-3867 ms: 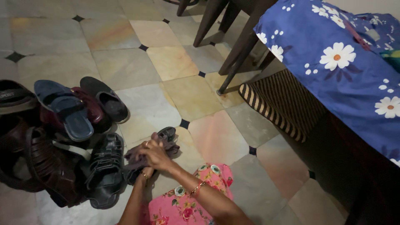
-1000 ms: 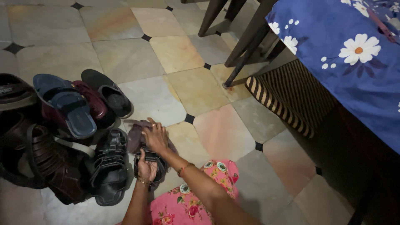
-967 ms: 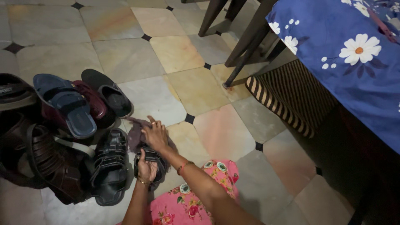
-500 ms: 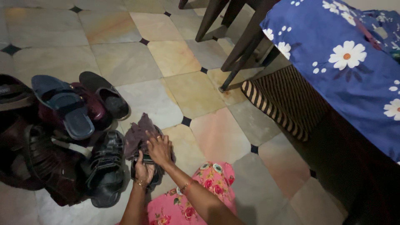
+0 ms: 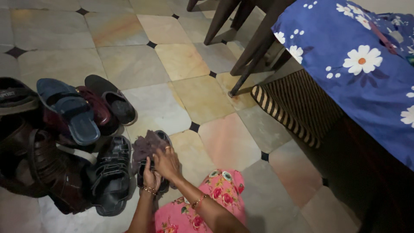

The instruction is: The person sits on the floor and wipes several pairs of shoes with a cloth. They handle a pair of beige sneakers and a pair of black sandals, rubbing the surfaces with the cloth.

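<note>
Black sandal [image 5: 148, 172] is sitting in my left hand's [image 5: 151, 177] grip; my right hand [image 5: 166, 163] is pressing a cloth [image 5: 144, 146] on it, open floor [image 5: 207, 99] rightward.

The dusky cloth [image 5: 144, 146] and both hands hide most of the black sandal [image 5: 161, 137] (only its toe shows).

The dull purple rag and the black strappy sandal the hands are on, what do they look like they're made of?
The dull purple rag looks like soft woven cloth: it bunches in limp, matte folds. The black strappy sandal under the left hand and right hand seems to be leather or a synthetic lookalike, judging by its faint sheen and stiff straps; the dim light leaves that open.
</note>
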